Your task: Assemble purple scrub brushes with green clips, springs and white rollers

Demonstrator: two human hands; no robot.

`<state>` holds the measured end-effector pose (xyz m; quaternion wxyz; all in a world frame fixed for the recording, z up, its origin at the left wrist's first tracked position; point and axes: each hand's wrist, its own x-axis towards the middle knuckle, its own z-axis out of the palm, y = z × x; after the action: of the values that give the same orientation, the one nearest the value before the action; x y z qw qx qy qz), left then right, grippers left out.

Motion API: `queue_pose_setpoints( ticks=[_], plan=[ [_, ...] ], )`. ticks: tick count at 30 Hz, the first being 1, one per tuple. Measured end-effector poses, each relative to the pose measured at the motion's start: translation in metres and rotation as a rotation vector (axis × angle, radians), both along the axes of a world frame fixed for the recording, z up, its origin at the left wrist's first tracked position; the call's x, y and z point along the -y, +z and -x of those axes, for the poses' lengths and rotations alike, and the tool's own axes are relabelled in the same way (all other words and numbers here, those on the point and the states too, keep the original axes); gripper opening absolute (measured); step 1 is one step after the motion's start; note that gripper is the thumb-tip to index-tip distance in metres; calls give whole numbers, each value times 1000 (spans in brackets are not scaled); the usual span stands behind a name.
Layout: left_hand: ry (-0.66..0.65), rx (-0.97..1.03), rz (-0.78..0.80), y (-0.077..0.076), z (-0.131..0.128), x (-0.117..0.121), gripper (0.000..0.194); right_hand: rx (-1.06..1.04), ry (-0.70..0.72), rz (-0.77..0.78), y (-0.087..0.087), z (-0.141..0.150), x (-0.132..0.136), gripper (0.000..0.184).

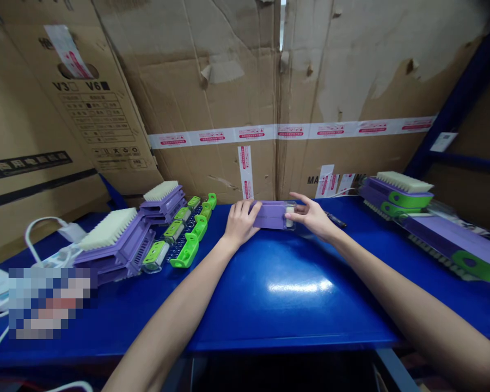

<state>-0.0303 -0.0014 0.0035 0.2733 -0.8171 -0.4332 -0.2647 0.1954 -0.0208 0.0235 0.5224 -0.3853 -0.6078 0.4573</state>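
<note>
Both my hands hold a purple brush body (270, 214) with a clear plastic end, just above the far part of the blue table (294, 305). My left hand (240, 221) grips its left end with the fingers curled over the top. My right hand (311, 216) pinches its right end near a small white piece, with the index finger stretched out above it. Both forearms reach forward across the table.
Stacked purple brushes with white bristles (113, 239) and green-handled parts (190, 243) lie at the left. More purple and green brushes (422, 218) lie at the right. Cardboard boxes (245, 92) wall the back. White cables (36, 239) trail at the far left.
</note>
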Motion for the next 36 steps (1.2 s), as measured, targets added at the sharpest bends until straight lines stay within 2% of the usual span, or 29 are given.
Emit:
queue_pose_setpoints(
  ticks=[5,12,19,24,28,33,36],
  plan=[
    [-5,0,18,1,0,1,54,11,-22,11,-4,2,-1,80],
    [-9,-6,41,3,0,2,54,-34,17,46,-3,2,1,85],
    [-56,-59,15,3,-3,2,56,96,-112,-32,-10,8,-3,77],
    [-62,-62,26,3,-5,2,59,64,-157,42,-15,7,-9,82],
    [-84,-47,51,3,-8,2,61,15,-203,133,-17,3,-13,72],
    [-128,16,54,2,-13,2,62,-15,-250,161,-19,0,-15,53],
    [-151,116,46,0,-14,0,66,-73,-241,205,-18,-1,-16,52]
  ],
)
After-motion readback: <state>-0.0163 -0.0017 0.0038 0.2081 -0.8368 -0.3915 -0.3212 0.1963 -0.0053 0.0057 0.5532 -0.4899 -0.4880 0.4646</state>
